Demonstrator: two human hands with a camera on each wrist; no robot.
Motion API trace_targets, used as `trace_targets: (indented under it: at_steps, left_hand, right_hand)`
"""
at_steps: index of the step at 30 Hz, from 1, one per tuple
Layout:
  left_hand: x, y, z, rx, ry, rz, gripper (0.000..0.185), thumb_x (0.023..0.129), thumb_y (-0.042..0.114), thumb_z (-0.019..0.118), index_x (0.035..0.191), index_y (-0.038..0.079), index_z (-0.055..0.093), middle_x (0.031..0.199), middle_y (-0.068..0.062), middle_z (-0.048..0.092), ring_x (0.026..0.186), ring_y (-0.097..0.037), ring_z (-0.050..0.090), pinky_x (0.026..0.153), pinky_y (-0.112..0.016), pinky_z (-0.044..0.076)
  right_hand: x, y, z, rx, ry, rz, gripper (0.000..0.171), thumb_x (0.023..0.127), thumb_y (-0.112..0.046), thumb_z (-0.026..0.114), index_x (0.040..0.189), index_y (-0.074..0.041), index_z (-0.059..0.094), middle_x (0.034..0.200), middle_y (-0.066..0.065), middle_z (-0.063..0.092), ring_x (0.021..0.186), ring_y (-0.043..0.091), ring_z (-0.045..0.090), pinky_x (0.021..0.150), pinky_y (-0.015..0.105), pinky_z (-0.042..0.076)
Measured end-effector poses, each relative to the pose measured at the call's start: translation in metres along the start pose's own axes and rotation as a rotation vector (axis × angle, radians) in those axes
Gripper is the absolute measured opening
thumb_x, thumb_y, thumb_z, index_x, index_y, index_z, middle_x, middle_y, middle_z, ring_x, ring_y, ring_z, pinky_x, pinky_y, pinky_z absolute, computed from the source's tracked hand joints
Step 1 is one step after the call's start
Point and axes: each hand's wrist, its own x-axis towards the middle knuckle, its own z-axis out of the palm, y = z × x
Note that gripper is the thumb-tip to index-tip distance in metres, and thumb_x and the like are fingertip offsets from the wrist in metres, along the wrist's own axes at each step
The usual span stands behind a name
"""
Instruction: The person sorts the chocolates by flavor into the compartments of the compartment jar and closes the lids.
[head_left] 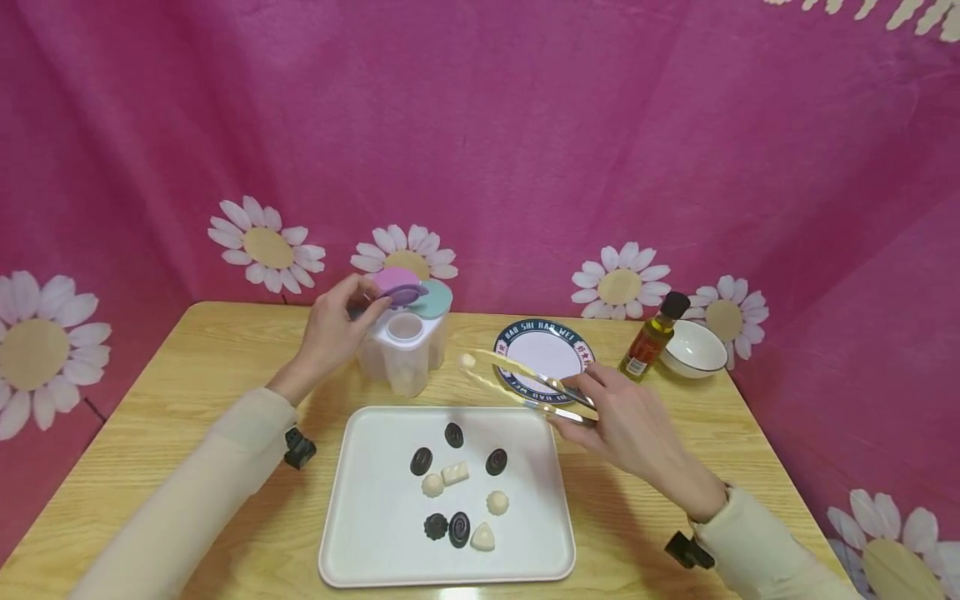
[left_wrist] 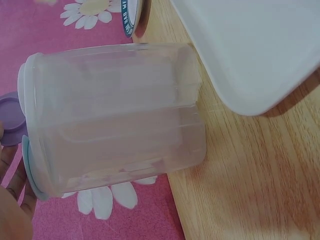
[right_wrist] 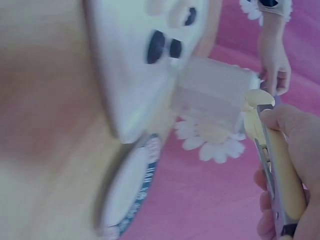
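My left hand (head_left: pixel 330 327) pinches the raised purple flap lid (head_left: pixel 405 295) of a clear plastic container (head_left: pixel 408 367). Beneath the flap, a round opening shows in the container's white top; a mint-green lid (head_left: pixel 433 300) lies beside it. In the left wrist view the container's see-through side (left_wrist: pixel 120 110) fills the middle. My right hand (head_left: pixel 630 425) grips a pair of tongs (head_left: pixel 551 409) with pale yellow tips and metal handles. A small cream-white chocolate (head_left: pixel 467 361) sits between the tong tips, to the right of the container and behind the tray.
A white tray (head_left: pixel 375 550) in front carries several dark chocolates (head_left: pixel 459 529) and several white ones (head_left: pixel 497 502). Behind the tongs lies a blue-rimmed plate (head_left: pixel 543 350). An oil bottle (head_left: pixel 647 346) and a white bowl (head_left: pixel 696 350) stand at the back right, before a pink flowered cloth (head_left: pixel 480 150).
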Motion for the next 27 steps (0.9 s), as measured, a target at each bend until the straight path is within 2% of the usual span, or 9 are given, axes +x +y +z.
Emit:
trace_targets:
  at_steps: [8,12,15,19,27]
  left_hand:
    - [-0.001,-0.003,-0.002,0.000,0.006,0.014,0.019,0.099,0.012,0.074,0.112,0.002,0.065,0.108,-0.018,0.074,0.098,-0.033,0.070,0.091,-0.044,0.058]
    - [0.000,-0.003,-0.001,0.003,-0.002,0.018,0.019,0.099,0.013,0.074,0.112,0.003,0.065,0.109,-0.017,0.074,0.099,-0.031,0.070,0.089,-0.035,0.056]
    - [0.000,-0.002,-0.001,-0.003,-0.003,0.010,0.018,0.100,0.013,0.073,0.113,0.003,0.065,0.109,-0.017,0.074,0.100,-0.031,0.070,0.091,-0.036,0.057]
    - [0.000,-0.003,-0.001,-0.003,0.008,0.015,0.018,0.099,0.012,0.074,0.111,0.003,0.065,0.108,-0.017,0.074,0.099,-0.032,0.070,0.092,-0.045,0.058]
    - [0.000,-0.004,0.001,0.002,0.005,0.022,0.018,0.099,0.012,0.074,0.111,0.003,0.065,0.108,-0.017,0.074,0.099,-0.032,0.071,0.091,-0.044,0.058]
  right_hand:
    - [0.049,-0.018,0.008,0.053,0.038,-0.072,0.045,0.083,-0.047,0.085,0.110,-0.013,0.077,0.097,0.005,0.071,0.074,0.017,0.060,0.055,0.032,0.048]
    - [0.067,-0.023,0.012,0.062,0.040,-0.075,0.044,0.085,-0.049,0.082,0.111,-0.014,0.076,0.093,0.003,0.067,0.072,0.017,0.059,0.055,0.033,0.048]
    - [0.078,-0.026,0.013,0.039,0.028,-0.087,0.044,0.086,-0.050,0.080,0.111,-0.014,0.076,0.090,0.001,0.065,0.070,0.016,0.057,0.053,0.032,0.047]
    - [0.088,-0.030,0.015,0.020,0.026,-0.114,0.045,0.085,-0.051,0.082,0.109,-0.013,0.076,0.086,0.000,0.062,0.065,0.014,0.053,0.050,0.030,0.046]
    - [0.089,-0.026,0.014,0.048,0.001,-0.098,0.051,0.080,-0.050,0.087,0.112,-0.013,0.076,0.090,0.001,0.065,0.068,0.014,0.056,0.054,0.031,0.047]
